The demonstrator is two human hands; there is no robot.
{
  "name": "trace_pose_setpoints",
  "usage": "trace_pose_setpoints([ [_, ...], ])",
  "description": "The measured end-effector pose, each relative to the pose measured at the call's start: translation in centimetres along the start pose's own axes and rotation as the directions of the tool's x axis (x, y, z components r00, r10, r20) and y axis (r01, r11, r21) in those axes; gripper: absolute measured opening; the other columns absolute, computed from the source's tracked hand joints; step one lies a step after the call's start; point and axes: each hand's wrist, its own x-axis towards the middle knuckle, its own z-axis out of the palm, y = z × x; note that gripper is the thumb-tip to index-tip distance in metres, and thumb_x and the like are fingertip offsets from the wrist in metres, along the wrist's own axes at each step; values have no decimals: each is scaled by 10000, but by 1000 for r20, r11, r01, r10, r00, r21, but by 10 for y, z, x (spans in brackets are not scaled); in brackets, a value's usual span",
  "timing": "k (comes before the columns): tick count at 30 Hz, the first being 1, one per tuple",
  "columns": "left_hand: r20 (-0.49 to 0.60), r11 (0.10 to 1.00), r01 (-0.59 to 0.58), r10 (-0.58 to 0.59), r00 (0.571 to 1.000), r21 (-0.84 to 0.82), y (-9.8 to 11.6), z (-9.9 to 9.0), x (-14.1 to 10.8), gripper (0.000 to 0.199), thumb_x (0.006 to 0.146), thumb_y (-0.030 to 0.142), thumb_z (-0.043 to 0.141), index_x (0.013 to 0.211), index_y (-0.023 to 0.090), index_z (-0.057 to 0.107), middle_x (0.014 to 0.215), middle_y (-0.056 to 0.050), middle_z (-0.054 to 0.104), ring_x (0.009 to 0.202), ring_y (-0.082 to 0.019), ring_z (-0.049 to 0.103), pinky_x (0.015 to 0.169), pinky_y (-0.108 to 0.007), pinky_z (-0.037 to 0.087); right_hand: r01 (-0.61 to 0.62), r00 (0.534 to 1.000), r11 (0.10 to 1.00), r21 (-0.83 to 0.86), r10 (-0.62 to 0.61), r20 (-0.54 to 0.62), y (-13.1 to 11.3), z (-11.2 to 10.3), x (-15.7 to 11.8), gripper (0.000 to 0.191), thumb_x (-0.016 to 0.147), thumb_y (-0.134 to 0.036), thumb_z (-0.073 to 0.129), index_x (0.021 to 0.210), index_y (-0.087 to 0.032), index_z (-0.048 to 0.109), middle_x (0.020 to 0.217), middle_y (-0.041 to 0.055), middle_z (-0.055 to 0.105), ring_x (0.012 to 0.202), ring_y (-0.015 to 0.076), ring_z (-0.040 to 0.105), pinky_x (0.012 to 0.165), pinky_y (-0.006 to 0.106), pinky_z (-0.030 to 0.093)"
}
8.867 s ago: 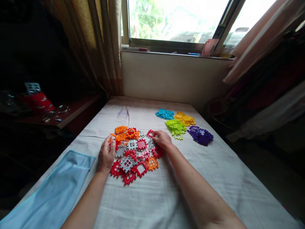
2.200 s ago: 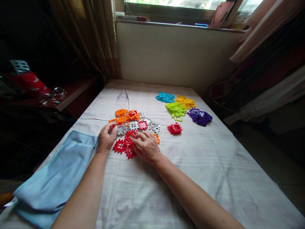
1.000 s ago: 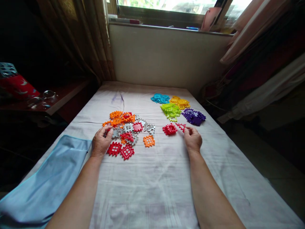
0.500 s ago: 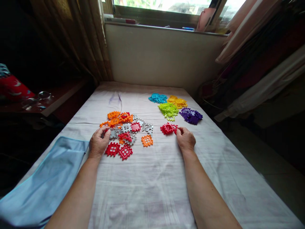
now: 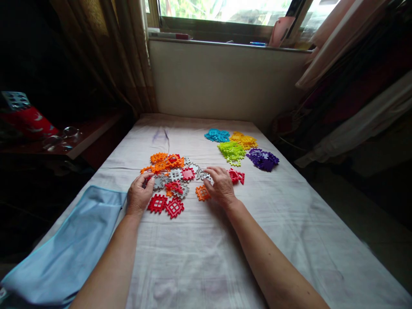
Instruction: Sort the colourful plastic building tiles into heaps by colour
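On the left edge of a mixed heap, my left hand point(image 5: 140, 194) is closed, with a bit of a red interlocking tile point(image 5: 146, 180) showing between its thumb and fingers. My right hand point(image 5: 220, 187) reaches over the heap's right side, fingers apart and nothing seen in them. Under its fingertips lie grey tiles point(image 5: 204, 176), partly hidden, and by its thumb an orange window tile point(image 5: 202, 193). The heap also has orange tiles point(image 5: 159, 158), a solid red tile point(image 5: 188, 174) and two red window tiles point(image 5: 157, 204) nearest me. Right of my right hand lies a small red pile point(image 5: 236, 176).
Farther back on the right are sorted piles: blue point(image 5: 217, 135), yellow point(image 5: 243, 139), lime green point(image 5: 231, 151) and purple point(image 5: 262, 159). A light blue cloth point(image 5: 74, 244) covers the bed's left edge. Glasses point(image 5: 70, 132) rest on a dark side table point(image 5: 93, 131).
My right hand has let go of a red tile at the red pile and moved left to the grey tiles. My left hand stays at the heap. The view has shifted slightly.
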Motion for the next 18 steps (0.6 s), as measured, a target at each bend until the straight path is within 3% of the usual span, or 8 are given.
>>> trace_pose_setpoints([
  [5,-6,1000,10,-10,1000,-28,0,1,1,257,822,391,554,946,220,702,1113,-75,736,1069,-235,677,982,-405,518,77,970,996,-34,-67,233,-18,18,27,483,795,-310,664,1274,-254,637,1448,108,535,1359,307,409,1058,498,374],
  [9,-6,999,27,-27,1000,-45,-1,2,2,267,820,398,549,949,221,702,1126,-77,734,1069,-235,677,986,-410,515,136,935,990,-34,-117,335,-20,21,39,418,849,-313,621,1266,-286,644,1346,68,625,1306,281,463,1027,471,389],
  [12,-8,999,36,-36,999,-41,-2,2,2,285,814,408,551,952,214,709,1114,-87,736,1061,-242,679,981,-415,516,148,936,989,-8,-138,324,-21,23,38,296,919,-327,559,1182,-274,685,1205,62,695,1189,242,532,982,424,404],
  [18,-5,999,38,-38,999,-31,0,1,1,292,815,413,549,954,214,709,1106,-85,739,1061,-242,678,977,-412,517,74,979,997,-5,-72,189,-15,17,23,337,795,-318,716,1124,-253,689,1150,94,680,1146,272,536,952,417,412],
])
